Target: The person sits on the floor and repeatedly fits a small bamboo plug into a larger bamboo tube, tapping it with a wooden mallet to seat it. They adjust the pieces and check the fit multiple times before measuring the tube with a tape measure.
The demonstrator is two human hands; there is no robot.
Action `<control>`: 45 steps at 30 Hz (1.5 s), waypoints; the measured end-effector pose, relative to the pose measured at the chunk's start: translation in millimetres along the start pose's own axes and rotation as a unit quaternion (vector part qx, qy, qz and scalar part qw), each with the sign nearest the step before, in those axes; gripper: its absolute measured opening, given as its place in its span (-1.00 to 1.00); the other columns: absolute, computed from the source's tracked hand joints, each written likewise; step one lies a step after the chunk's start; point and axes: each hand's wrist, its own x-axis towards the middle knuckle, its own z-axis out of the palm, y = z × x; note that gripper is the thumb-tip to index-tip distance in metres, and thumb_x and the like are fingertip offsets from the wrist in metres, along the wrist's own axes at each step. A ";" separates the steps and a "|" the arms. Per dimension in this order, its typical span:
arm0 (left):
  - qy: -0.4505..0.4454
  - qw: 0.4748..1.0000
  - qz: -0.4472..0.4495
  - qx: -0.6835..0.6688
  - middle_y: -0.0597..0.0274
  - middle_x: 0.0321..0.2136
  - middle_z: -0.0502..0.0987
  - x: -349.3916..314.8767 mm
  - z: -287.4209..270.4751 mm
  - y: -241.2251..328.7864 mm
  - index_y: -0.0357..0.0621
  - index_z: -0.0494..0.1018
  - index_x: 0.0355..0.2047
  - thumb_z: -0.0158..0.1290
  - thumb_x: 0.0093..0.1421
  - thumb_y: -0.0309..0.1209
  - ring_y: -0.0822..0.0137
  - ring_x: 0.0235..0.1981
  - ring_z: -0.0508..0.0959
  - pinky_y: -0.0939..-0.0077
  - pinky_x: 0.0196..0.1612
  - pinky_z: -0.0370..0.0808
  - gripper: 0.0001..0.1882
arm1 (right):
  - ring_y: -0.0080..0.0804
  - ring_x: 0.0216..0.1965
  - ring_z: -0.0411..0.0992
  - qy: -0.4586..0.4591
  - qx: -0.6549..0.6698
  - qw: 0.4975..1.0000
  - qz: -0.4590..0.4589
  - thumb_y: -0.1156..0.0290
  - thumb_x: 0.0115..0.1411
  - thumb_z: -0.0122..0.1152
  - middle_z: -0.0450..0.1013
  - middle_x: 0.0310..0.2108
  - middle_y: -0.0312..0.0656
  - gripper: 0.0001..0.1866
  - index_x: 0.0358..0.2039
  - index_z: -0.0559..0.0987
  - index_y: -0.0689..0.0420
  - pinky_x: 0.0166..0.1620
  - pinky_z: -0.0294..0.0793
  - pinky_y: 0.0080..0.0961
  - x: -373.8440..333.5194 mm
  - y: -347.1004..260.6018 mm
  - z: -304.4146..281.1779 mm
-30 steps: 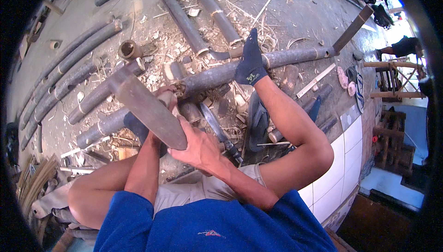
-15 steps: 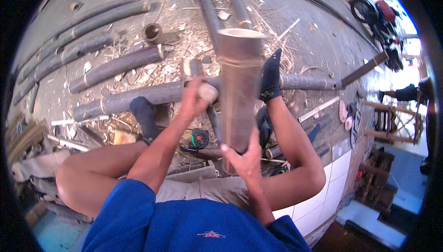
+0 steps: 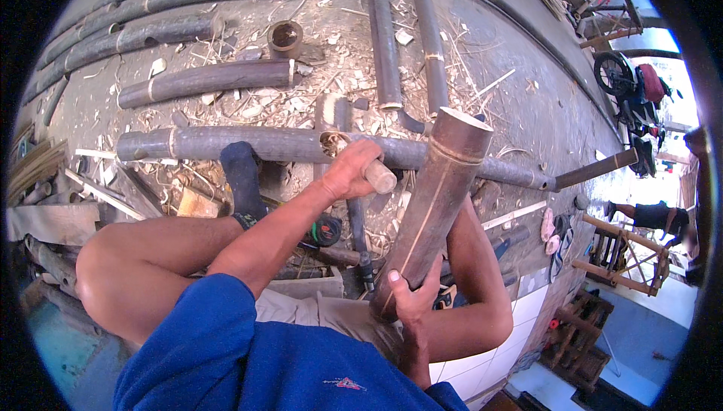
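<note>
My right hand (image 3: 413, 294) is wrapped round the lower part of a thick dark bamboo section (image 3: 433, 200). It leans up and to the right, with a pale cut rim at its far end. My left hand (image 3: 352, 172) is closed round a short, round wooden handle (image 3: 381, 178), whose blunt end points toward me. The handle's other end is mostly hidden, close to a cut opening in a long bamboo pole (image 3: 248, 143) lying across in front of me. A black and green tape measure (image 3: 325, 232) lies below my left forearm.
Bamboo lengths (image 3: 211, 82) and pale wood chips (image 3: 331, 64) cover the floor ahead. A short bamboo ring (image 3: 285, 38) stands at the back. Wooden frames (image 3: 625, 256), a motorbike (image 3: 633, 83) and another person (image 3: 655, 219) are on the right. A yellowish wood block (image 3: 199, 204) lies left.
The bamboo section has tilted to the right and its far end has come lower. My left hand has moved a little right and down with the handle. The view has shifted.
</note>
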 end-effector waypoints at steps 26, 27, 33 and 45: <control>0.049 0.998 0.001 -0.033 0.06 -0.31 0.50 -7.5 1.9 10.0 -0.12 0.48 -0.19 0.37 -0.07 -0.29 -0.02 -0.22 0.53 0.19 -0.10 0.47 -0.55 | -0.09 -0.04 0.62 -0.027 -0.048 0.998 0.030 0.27 0.10 0.49 0.60 -0.06 0.15 -0.11 0.35 0.24 0.28 0.10 0.54 -0.26 35.4 -26.7 29.2; 0.012 0.999 0.032 -0.021 0.07 -0.33 0.49 -10.7 4.9 10.9 -0.12 0.48 -0.19 0.37 -0.08 -0.27 -0.03 -0.23 0.52 0.19 -0.12 0.46 -0.55 | -0.10 -0.03 0.61 -0.011 -0.043 0.999 0.028 0.27 0.09 0.50 0.59 -0.05 0.15 -0.10 0.35 0.23 0.28 0.10 0.53 -0.26 30.0 -27.5 27.1; 0.067 0.997 0.027 -0.023 0.10 -0.37 0.45 0.6 9.5 -3.6 -0.10 0.47 -0.26 0.39 -0.10 -0.28 -0.05 -0.29 0.49 0.15 -0.18 0.44 -0.57 | -0.17 0.02 0.55 -0.001 -0.077 0.997 0.027 0.26 0.06 0.50 0.55 0.02 0.07 -0.08 0.36 0.24 0.27 0.17 0.47 -0.26 23.5 -32.5 14.0; 0.141 0.983 -0.088 -0.078 0.05 -0.36 0.47 8.4 1.1 -9.7 -0.20 0.47 -0.26 0.34 -0.11 -0.44 -0.03 -0.26 0.50 0.19 -0.13 0.44 -0.61 | 0.04 0.05 0.58 -0.027 -0.189 0.982 0.004 0.28 0.04 0.52 0.54 0.06 0.24 0.08 0.48 0.07 0.15 0.14 0.52 -0.22 58.4 -33.5 33.5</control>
